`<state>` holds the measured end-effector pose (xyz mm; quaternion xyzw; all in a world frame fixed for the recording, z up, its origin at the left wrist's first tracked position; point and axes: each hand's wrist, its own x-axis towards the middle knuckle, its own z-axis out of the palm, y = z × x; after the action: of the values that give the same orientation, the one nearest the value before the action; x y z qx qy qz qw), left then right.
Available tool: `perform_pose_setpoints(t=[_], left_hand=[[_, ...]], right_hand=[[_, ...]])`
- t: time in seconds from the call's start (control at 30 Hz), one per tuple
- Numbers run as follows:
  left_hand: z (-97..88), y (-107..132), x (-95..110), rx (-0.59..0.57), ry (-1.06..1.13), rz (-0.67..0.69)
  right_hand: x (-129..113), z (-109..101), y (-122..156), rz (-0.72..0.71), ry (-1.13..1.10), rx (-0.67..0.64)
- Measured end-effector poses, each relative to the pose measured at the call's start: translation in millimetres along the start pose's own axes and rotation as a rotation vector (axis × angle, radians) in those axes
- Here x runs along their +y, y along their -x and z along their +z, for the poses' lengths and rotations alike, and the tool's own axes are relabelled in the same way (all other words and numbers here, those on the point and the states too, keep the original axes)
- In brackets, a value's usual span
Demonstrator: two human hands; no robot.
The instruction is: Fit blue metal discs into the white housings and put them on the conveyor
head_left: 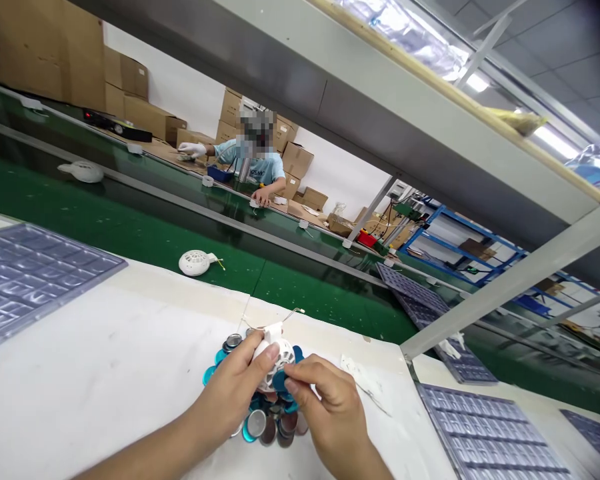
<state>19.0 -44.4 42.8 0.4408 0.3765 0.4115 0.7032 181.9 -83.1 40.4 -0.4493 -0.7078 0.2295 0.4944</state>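
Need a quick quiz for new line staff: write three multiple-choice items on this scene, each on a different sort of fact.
1. Where do the round discs lie?
A) On the white bench
B) On the green conveyor belt
C) On a blue rack

2. What colour are many of the discs?
A) Red
B) Yellow
C) Teal blue

3. How is the white vented casing held?
A) In one hand only
B) Between both hands
C) Not held at all

Answers:
1 A, the pile sits on the bench beneath the hands.
2 C, teal edges show around the pile.
3 B, the left hand and right hand both press on it.
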Motion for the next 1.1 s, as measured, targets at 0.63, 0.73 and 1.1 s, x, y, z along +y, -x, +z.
perform_pose_setpoints(t=[0.63,0.73,1.1], left_hand=[[-3.6,-3,-2,-0.070,-0.099,-0.040],[-3.7,-2,-2,-0.070,-0.083,-0.043],[-9.2,0,0,-0.318,-0.219,-0.048]], right_hand=[[3,1,2,-0.007,0.138,0.029],[3,1,2,-0.008,0.159,0.030],[5,3,4,0.305,0.073,0.089]])
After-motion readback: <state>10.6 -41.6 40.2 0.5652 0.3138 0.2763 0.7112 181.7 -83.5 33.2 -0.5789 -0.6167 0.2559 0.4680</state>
